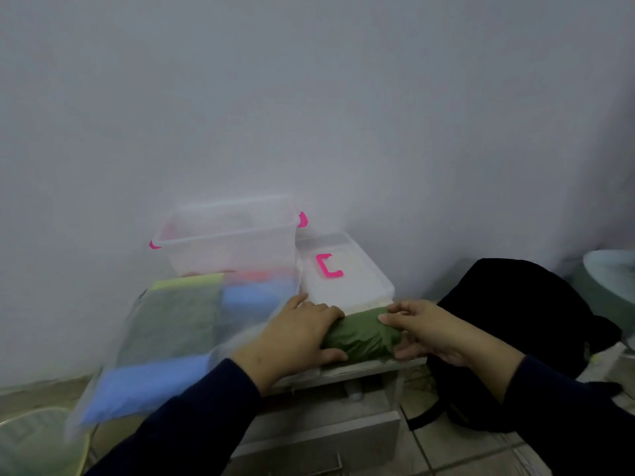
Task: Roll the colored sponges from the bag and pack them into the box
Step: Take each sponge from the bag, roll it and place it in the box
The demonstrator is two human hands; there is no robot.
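A pale wall (309, 97) is seen behind a small wooden table (371, 367), with a black backpack (515, 321) slumped on the tiled floor to its right. At the far left of the table, a clear box (226, 235) with pink clips is stood open, orange shapes dimly visible inside it. Its lid (343, 269), marked by a pink handle, is laid flat just right of it. A clear bag (165, 338) holding blue, green and yellow sponges is spread over the table's left side, blurred and hanging past the near edge. A green sponge (360, 333), rolled into a cylinder, is held at the table's near edge, just in front of the lid. Its left end is gripped by the left hand (295, 334), fingers curled over the top; its right end is gripped by the right hand (433, 328), fingers bent round it.
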